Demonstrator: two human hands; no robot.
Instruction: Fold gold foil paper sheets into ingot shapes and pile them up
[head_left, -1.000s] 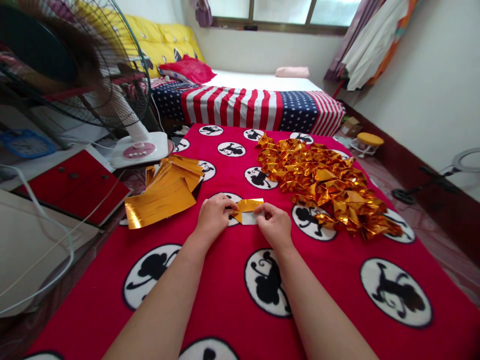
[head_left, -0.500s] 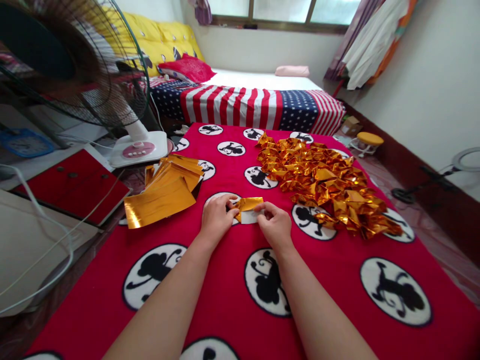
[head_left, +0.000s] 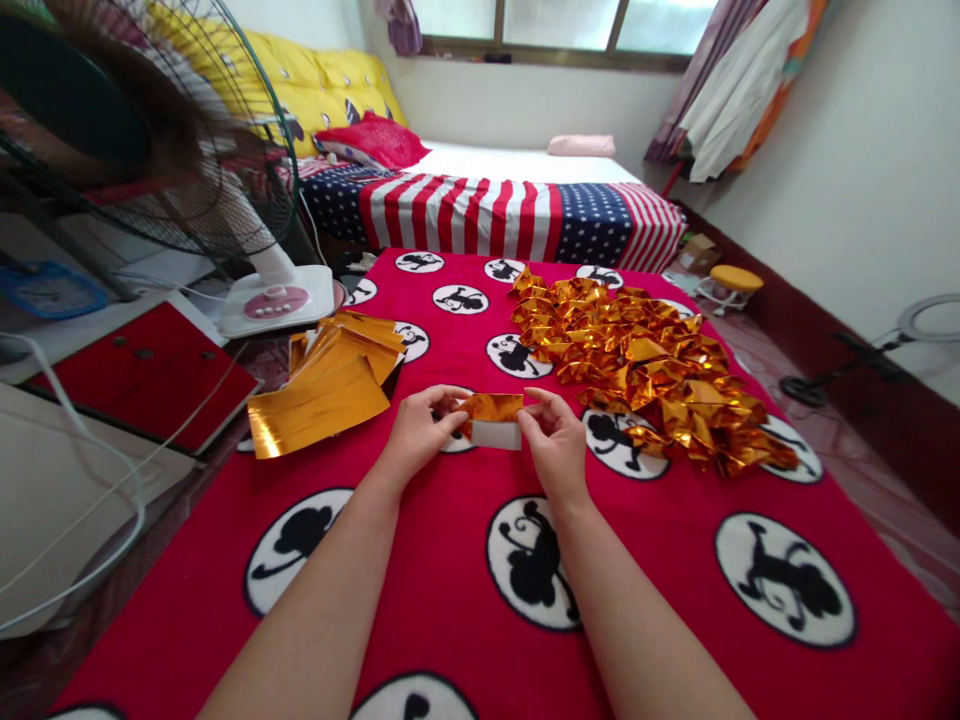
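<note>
A small piece of gold foil paper, partly folded with a white strip showing along its near side, is held between my two hands above the red cloth. My left hand pinches its left end between thumb and fingers. At the right end, my right hand grips the edge with thumb and forefinger. To the left lies a fanned stack of flat gold foil sheets. On the right is a large heap of folded gold foil pieces, shiny and crumpled-looking, set close together.
The red cloth with monkey roundels covers the table. A standing fan is at the left, beside a red panel and a white cable. Beyond the table is a bed; a yellow stool stands at right.
My hands have moved slightly apart, and more of the foil paper's length shows between them. My right fingers have shifted up to its right edge. The stack and heap stay in place.
</note>
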